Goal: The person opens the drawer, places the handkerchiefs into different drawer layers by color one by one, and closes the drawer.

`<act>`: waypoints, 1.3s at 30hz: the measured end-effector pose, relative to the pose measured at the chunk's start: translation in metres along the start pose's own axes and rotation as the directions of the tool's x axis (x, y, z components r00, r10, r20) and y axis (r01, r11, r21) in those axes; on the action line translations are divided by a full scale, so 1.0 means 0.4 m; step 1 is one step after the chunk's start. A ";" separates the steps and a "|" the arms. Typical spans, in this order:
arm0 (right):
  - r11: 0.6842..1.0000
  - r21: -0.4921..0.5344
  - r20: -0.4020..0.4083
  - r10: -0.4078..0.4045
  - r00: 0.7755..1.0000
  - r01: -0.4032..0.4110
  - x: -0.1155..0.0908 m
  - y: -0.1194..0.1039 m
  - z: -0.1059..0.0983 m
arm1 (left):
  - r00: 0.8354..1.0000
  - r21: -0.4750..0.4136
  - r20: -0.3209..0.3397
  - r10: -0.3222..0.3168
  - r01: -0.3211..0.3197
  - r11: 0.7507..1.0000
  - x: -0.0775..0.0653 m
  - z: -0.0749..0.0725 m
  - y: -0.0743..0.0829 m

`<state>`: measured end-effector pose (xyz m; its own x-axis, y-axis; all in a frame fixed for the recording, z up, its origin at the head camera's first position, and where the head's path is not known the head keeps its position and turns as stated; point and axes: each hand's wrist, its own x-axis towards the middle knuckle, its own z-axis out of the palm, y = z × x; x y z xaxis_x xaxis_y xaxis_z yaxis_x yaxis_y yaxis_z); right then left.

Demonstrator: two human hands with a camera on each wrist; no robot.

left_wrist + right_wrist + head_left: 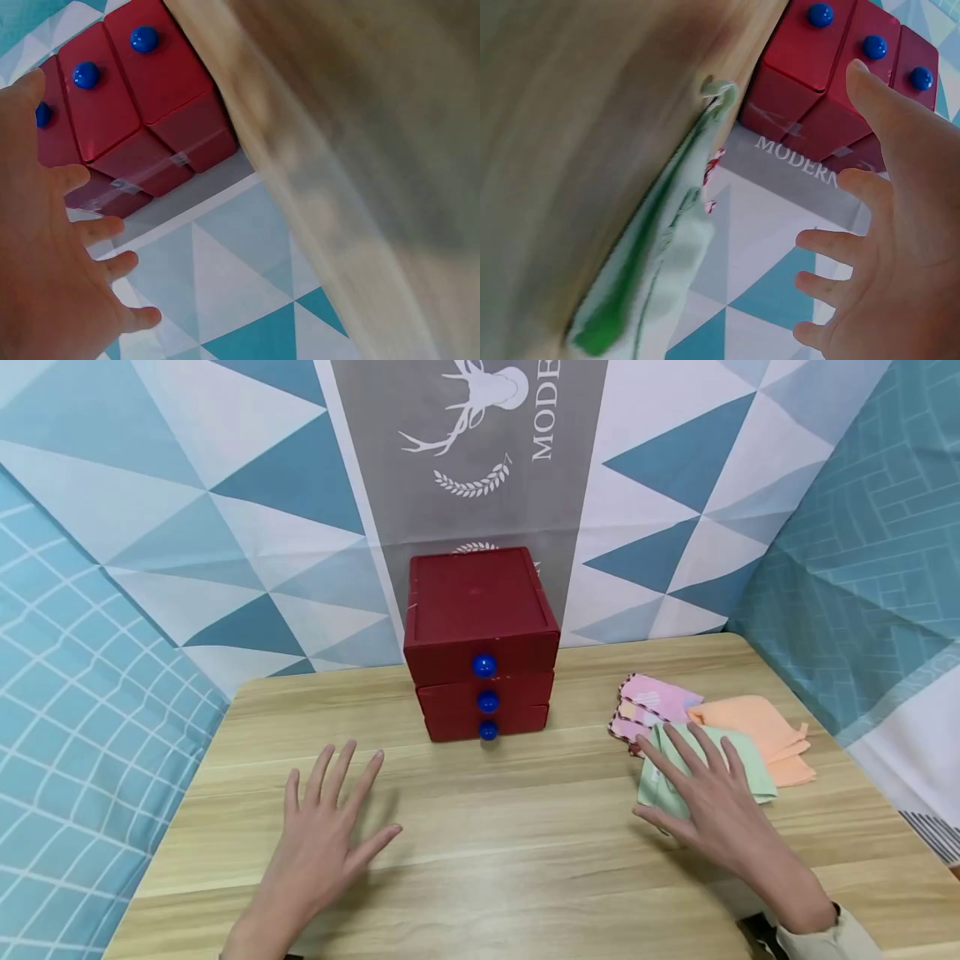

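My left hand [318,839] hovers over the left half of the wooden table with its fingers spread, holding nothing. On the other side, my right hand [712,802] hangs with spread fingers over a folded green cloth [750,764], overlapping it in the head view. A pink patterned cloth [660,697] with a dark-and-white edge and an orange cloth [757,727] lie beside the green one. Between and beyond the hands stands a dark red chest of three drawers [480,602], each with a blue round knob [484,666]. All its drawers look pushed in.
The wooden table [480,860] ends at the back against a wall hanging [285,510] with blue and grey triangles. Blue tiled-pattern fabric [67,693] drops along the left side, and teal fabric [885,543] runs along the right.
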<state>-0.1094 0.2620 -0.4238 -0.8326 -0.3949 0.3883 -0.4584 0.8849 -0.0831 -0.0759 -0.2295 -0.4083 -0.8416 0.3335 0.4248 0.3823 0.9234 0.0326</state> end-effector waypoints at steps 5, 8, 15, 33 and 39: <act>0.999 0.025 -0.009 -0.020 1.000 0.020 0.029 -0.015 -0.011 | 0.998 -0.038 -0.033 0.060 -0.061 0.997 0.020 -0.029 -0.006; 0.998 0.046 -0.013 -0.040 0.999 0.041 0.051 -0.025 -0.020 | 0.996 -0.064 -0.037 0.080 -0.082 0.995 0.037 -0.046 -0.007; 0.987 0.158 0.093 -0.026 0.995 0.011 0.085 -0.065 -0.043 | 0.995 -0.121 -0.005 0.103 -0.103 0.987 0.082 -0.063 0.012; 0.927 0.376 0.263 -0.102 0.959 -0.004 0.210 -0.176 -0.062 | 0.997 -0.305 -0.037 0.075 -0.083 0.949 0.227 -0.106 0.023; 0.876 0.482 0.272 -0.121 0.955 -0.026 0.260 -0.182 -0.049 | 0.998 -0.397 -0.043 0.049 -0.063 0.916 0.300 -0.111 0.022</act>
<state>-0.1568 0.1615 -0.3594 -0.8237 -0.5517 0.1309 -0.5295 0.6658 -0.5257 -0.1565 -0.1898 -0.3168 -0.8044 0.3703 0.4646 0.5543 0.7491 0.3627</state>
